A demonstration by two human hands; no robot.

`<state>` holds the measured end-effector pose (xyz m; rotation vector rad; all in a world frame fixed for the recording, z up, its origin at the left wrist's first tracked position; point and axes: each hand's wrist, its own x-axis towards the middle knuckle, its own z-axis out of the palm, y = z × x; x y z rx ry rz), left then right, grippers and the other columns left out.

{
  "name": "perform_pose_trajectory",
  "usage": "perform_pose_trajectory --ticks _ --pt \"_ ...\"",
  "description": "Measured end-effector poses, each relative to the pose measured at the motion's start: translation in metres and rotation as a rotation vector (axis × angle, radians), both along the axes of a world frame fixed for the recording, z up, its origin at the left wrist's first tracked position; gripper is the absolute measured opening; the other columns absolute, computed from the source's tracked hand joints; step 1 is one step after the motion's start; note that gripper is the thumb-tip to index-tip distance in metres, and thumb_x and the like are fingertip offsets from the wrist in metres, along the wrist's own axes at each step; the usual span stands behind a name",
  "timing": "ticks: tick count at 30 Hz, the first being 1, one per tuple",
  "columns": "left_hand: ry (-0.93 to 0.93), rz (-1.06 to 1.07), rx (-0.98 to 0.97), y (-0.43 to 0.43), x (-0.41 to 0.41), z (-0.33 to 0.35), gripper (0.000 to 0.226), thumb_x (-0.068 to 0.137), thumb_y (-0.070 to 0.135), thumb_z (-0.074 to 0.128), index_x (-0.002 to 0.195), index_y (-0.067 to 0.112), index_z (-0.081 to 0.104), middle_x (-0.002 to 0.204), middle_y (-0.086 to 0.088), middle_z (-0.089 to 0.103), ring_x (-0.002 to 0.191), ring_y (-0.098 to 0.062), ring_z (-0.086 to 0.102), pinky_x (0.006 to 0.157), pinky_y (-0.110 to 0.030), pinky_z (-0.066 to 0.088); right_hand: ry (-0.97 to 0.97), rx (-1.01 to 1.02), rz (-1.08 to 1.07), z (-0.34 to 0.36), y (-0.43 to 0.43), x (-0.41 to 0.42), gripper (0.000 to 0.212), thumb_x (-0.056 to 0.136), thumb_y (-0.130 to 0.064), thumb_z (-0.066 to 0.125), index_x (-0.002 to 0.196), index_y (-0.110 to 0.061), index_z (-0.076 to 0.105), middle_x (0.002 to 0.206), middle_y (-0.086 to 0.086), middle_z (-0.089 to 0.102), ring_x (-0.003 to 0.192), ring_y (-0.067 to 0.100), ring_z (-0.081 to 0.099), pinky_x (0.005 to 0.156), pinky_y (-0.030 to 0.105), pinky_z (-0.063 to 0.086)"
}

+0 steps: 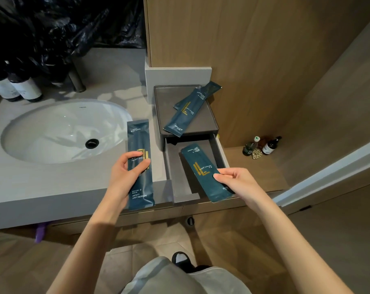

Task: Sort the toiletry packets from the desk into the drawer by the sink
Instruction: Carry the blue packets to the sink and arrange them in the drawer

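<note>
My left hand (127, 169) curls round a long dark-teal foil packet (141, 187) beside the white oval sink (52, 132). My right hand (240, 181) pinches a wider dark-teal packet (201, 166) over the open grey drawer (175, 179). A third teal packet (188, 109) lies on the drawer box's top.
</note>
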<state>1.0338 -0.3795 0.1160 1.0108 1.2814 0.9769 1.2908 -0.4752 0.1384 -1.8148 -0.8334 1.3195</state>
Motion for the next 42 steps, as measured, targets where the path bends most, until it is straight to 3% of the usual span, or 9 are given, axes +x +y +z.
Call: perform_pose_trajectory --ticks 3,7,12,19,25,29,32,37,42 --pt "-0.042 0.015 -0.009 -0.002 0.002 0.003 0.03 0.073 0.016 0.079 0.087 0.03 0.056 0.115 -0.014 0.065 0.094 -0.024 0.066 0.077 -0.035 0.055 -0.009 -0.008 0.027 -0.011 0.028 -0.011 0.02 0.094 -0.012 0.058 0.109 -0.015 0.07 0.093 0.0 0.074 0.081 0.01 0.07 0.072 0.023 0.057" --pt "-0.05 -0.004 -0.015 -0.005 0.0 0.006 0.039 0.069 0.018 0.082 0.089 0.033 0.052 0.104 -0.015 0.068 0.083 -0.027 0.066 0.082 -0.047 0.055 0.005 -0.011 0.0 -0.028 0.06 -0.022 0.022 0.093 -0.008 0.058 0.114 -0.009 0.067 0.099 0.006 0.071 0.091 0.019 0.068 0.083 0.034 0.057" --pt "-0.035 -0.033 0.002 -0.007 -0.005 0.005 0.046 0.069 0.014 0.081 0.096 0.032 0.049 0.095 -0.012 0.067 0.08 -0.027 0.063 0.08 -0.047 0.053 -0.094 -0.054 0.07 -0.058 0.081 -0.029 0.025 0.091 -0.007 0.061 0.115 -0.006 0.065 0.107 0.013 0.071 0.096 0.026 0.069 0.075 0.036 0.059" --pt "0.018 -0.017 0.004 -0.006 -0.003 0.005 0.048 0.069 0.012 0.081 0.096 0.032 0.048 0.098 -0.015 0.067 0.08 -0.025 0.064 0.082 -0.046 0.053 -0.358 0.0 0.193 -0.077 0.082 -0.033 0.029 0.086 -0.01 0.068 0.115 -0.012 0.066 0.096 0.009 0.072 0.079 0.018 0.07 0.059 0.02 0.057" --pt "0.01 -0.035 -0.035 -0.004 0.008 0.007 0.056 0.07 0.014 0.082 0.107 0.03 0.043 0.09 -0.007 0.064 0.073 -0.02 0.06 0.073 -0.037 0.053 -0.551 0.153 0.206 -0.079 0.08 -0.036 0.045 0.078 -0.009 0.076 0.122 -0.014 0.066 0.069 -0.007 0.063 0.066 0.016 0.066 0.084 0.041 0.058" --pt "-0.011 -0.052 -0.055 0.0 0.016 0.008 0.053 0.078 0.016 0.075 0.114 0.028 0.039 0.088 -0.007 0.059 0.069 -0.018 0.055 0.064 -0.03 0.048 -0.67 0.171 0.286 -0.064 0.08 -0.033 0.041 0.079 -0.015 0.077 0.118 -0.014 0.068 0.077 -0.008 0.06 0.07 0.01 0.057 0.084 0.022 0.05" --pt "-0.018 -0.063 -0.061 0.001 0.019 0.008 0.052 0.082 0.018 0.069 0.12 0.029 0.035 0.089 -0.006 0.053 0.071 -0.017 0.051 0.067 -0.032 0.047 -0.709 0.268 0.26 -0.042 0.076 -0.033 0.021 0.082 -0.02 0.073 0.103 -0.019 0.075 0.081 -0.009 0.065 0.067 0.004 0.057 0.078 0.024 0.052" --pt "0.228 -0.209 0.181 0.0 0.017 0.012 0.074 0.075 0.008 0.073 0.125 0.032 0.025 0.103 -0.002 0.055 0.084 -0.017 0.062 0.076 -0.031 0.054 -0.494 0.5 0.129 0.0 0.072 -0.031 0.019 0.09 -0.02 0.063 0.106 -0.023 0.072 0.098 -0.013 0.069 0.084 0.005 0.065 0.078 0.022 0.055" --pt "0.746 -0.433 0.455 0.005 0.01 0.021 0.079 0.068 0.021 0.072 0.133 0.033 0.029 0.111 0.009 0.055 0.089 -0.013 0.059 0.07 -0.027 0.048 -0.843 0.757 0.224 0.027 0.07 -0.029 0.024 0.091 -0.025 0.062 0.114 -0.022 0.067 0.118 -0.009 0.062 0.113 0.007 0.051 0.098 0.021 0.04"
